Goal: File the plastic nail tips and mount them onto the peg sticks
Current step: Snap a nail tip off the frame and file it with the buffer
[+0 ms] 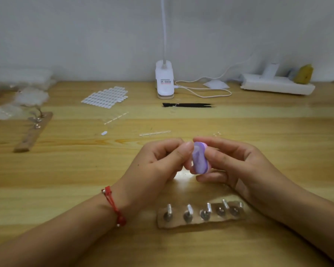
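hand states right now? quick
left hand: fingers curled, fingertips at the purple file; cannot tell what it pinches, if anything.
right hand: holds the purple file.

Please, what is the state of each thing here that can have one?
purple file: held upright in the air.
left hand: fingers pinched against the purple file; what they hold is hidden.
right hand: grips the purple file.
peg sticks: five standing in their base; mounted tips unclear.
tweezers: lying flat, untouched.
lamp: standing, head out of view.
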